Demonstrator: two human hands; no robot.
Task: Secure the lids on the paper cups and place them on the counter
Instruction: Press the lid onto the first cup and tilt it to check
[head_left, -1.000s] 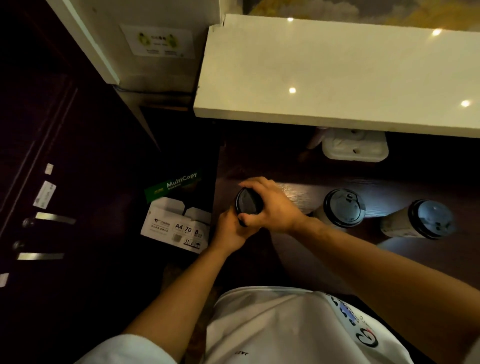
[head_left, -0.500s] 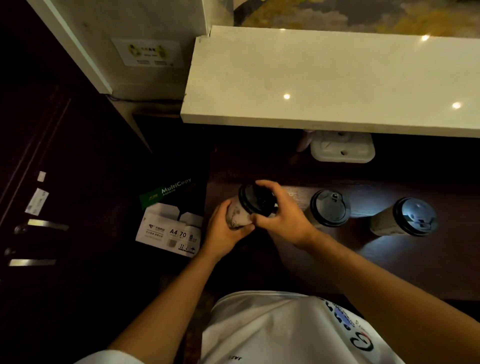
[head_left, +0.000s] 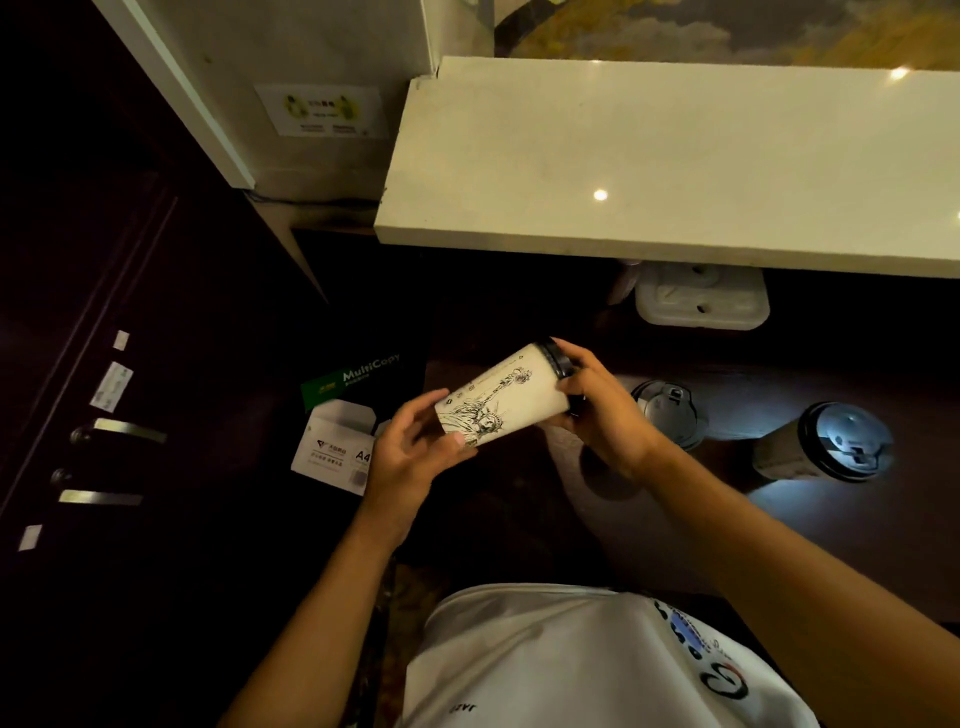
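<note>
A paper cup (head_left: 503, 397) printed with a line drawing of a statue is held in the air above the dark worktop (head_left: 779, 519), tipped close to horizontal, base toward the person's left and black lid (head_left: 560, 358) toward the right. The right hand (head_left: 597, 410) grips the lidded end, fingers curled round the lid's rim. The left hand (head_left: 410, 452) supports the base end, thumb against the cup's lower side and fingers loosely curved beside the bottom; whether those fingers clamp the cup cannot be told.

Two more lidded cups stand on the worktop to the right: one (head_left: 670, 413) just beside the right wrist, the other (head_left: 826, 444) further right, well apart, under a bright patch of light. A white moulded tray (head_left: 701, 304) lies at the back beneath the pale stone ledge (head_left: 649, 171). A MultiCopy paper box (head_left: 343, 415) sits to the left, below the worktop's level.
</note>
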